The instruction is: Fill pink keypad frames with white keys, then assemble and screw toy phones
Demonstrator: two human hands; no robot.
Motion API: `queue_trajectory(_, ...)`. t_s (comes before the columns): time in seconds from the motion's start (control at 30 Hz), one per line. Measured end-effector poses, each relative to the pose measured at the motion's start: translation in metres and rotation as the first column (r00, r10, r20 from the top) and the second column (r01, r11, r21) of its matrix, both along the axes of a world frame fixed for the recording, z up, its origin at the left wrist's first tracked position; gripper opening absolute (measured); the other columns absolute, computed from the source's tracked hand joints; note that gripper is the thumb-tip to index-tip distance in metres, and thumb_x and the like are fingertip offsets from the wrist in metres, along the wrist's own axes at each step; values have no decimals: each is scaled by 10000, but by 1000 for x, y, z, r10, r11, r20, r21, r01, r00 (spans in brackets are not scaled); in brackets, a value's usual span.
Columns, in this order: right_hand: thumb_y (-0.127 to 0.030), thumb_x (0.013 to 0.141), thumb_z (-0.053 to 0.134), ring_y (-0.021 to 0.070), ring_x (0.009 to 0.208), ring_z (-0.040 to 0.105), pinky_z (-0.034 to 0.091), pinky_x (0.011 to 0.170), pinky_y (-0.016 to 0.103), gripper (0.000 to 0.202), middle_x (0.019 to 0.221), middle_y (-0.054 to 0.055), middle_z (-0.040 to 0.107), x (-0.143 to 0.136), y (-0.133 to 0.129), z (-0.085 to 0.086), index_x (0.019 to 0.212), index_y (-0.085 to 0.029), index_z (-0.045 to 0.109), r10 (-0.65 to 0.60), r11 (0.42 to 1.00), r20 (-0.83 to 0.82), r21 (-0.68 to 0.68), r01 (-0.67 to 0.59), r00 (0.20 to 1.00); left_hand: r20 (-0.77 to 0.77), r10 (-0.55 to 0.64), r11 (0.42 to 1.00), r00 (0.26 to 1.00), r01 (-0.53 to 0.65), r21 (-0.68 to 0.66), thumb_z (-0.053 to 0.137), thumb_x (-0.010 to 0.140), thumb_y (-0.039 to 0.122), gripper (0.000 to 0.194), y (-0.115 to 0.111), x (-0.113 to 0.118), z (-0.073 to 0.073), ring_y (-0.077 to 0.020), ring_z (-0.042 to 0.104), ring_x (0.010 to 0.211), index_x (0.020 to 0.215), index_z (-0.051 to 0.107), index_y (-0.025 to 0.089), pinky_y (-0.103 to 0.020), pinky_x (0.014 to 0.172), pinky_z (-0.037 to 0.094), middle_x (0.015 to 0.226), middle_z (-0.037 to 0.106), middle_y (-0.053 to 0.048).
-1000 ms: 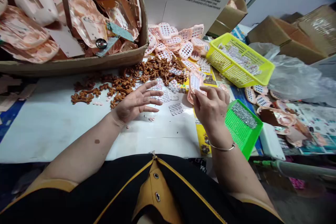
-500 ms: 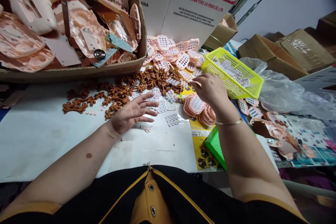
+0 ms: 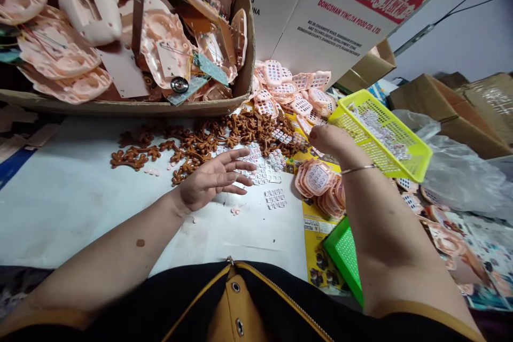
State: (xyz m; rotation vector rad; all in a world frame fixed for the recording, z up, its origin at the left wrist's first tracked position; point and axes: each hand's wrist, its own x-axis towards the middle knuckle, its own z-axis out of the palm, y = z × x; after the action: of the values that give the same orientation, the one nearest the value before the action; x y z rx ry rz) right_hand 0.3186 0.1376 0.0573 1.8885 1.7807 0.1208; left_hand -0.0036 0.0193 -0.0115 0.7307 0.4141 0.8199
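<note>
My left hand (image 3: pixel 218 177) is held over the white tabletop (image 3: pixel 248 232), palm turned inward, fingers spread and holding nothing. Small white keypad pieces (image 3: pixel 276 199) lie just beyond its fingertips. My right hand (image 3: pixel 334 140) reaches to the edge of the pile of pink panels (image 3: pixel 301 106), bent at the wrist. Its fingers are mostly hidden behind the back of the hand, close beside one tilted pink panel (image 3: pixel 303 124); whether they grip it cannot be seen. Below that hand stand stacks of pink panels with holes (image 3: pixel 318 177).
A yellow basket (image 3: pixel 419 171) of small white pieces stands right of my right hand. A green basket (image 3: pixel 340 251) sits under my forearm. Brown bone-shaped parts (image 3: pixel 192 144) are heaped behind my left hand. A cardboard box (image 3: pixel 160 109) of pink shells stands at the back left.
The view has swung, so the scene sits further right. My right hand has bent further over beside the panel pile, its fingers now more hidden. My left hand remains open in nearly the same place.
</note>
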Motion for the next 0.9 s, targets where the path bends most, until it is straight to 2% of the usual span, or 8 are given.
queue_trajectory(0.13, -250, 925, 426, 288, 962, 695, 475, 748, 345, 347, 1094, 184, 740, -10, -38, 15, 1091, -163, 718, 25, 996, -24, 90, -23, 999, -76, 22, 999, 997, -25, -41, 777, 771, 422, 592, 0, 4, 4, -213, 704, 953, 1307, 608, 236, -354, 808, 590, 1268, 664, -128)
queue_trajectory(0.27, -301, 884, 529, 240, 814, 663, 432, 658, 313, 247, 945, 137, 738, -10, -51, 16, 975, -176, 723, -53, 966, -239, 235, 111, 969, -125, 58, 997, 990, -63, -36, 754, 780, 439, 568, -1, 6, 10, -203, 703, 926, 1277, 597, 212, -349, 797, 590, 1294, 660, -137)
queue_trajectory(0.43, -346, 844, 606, 161, 652, 574, 432, 599, 290, 171, 734, 47, 662, -19, -63, 14, 807, -184, 645, 116, 916, -715, 346, 205, 689, -145, 101, 991, 984, -112, -69, 723, 813, 455, 516, -1, 8, 15, -186, 712, 852, 1238, 599, 191, -336, 750, 602, 1227, 685, -126)
queue_trajectory(0.5, -360, 872, 587, 181, 743, 622, 489, 695, 327, 168, 820, 58, 693, -33, -80, 13, 842, -204, 642, 332, 863, -703, 496, 100, 629, -144, 79, 989, 986, -96, -108, 629, 867, 575, 532, 2, 8, 14, -201, 721, 845, 1236, 605, 192, -350, 707, 611, 1255, 675, -136)
queue_trajectory(0.57, -366, 920, 551, 215, 948, 663, 501, 900, 398, 169, 991, 64, 734, -51, -102, 15, 895, -239, 659, 555, 782, -585, 608, -132, 592, -102, -8, 989, 995, -7, -148, 501, 870, 731, 670, 6, 8, 11, -248, 735, 854, 1259, 605, 195, -375, 648, 614, 1243, 682, -144)
queue_trajectory(0.7, -366, 991, 490, 234, 1213, 622, 364, 1153, 476, 199, 1217, -36, 739, -81, -136, 22, 945, -334, 681, 686, 727, -537, 474, -497, 491, 14, -217, 968, 976, 217, -129, 349, 869, 824, 822, 3, 9, 6, -315, 750, 834, 1338, 572, 186, -399, 589, 601, 1058, 733, -131)
queue_trajectory(0.8, -378, 984, 522, 241, 1254, 608, 350, 1179, 478, 162, 1276, -45, 722, -87, -148, 21, 1018, -363, 679, 636, 767, -599, 423, -482, 486, 63, -276, 957, 959, 280, -72, 419, 913, 727, 718, -5, 10, 6, -295, 749, 755, 1331, 573, 163, -382, 568, 593, 977, 735, -126)
queue_trajectory(0.9, -352, 995, 484, 273, 1269, 598, 385, 1141, 511, 259, 1318, 49, 700, -80, -159, 3, 1185, -304, 653, 610, 774, -514, 551, -312, 603, 75, -190, 980, 979, 193, -38, 533, 905, 610, 654, -9, 10, 7, -283, 748, 751, 1377, 532, 157, -369, 564, 603, 1068, 726, -153)
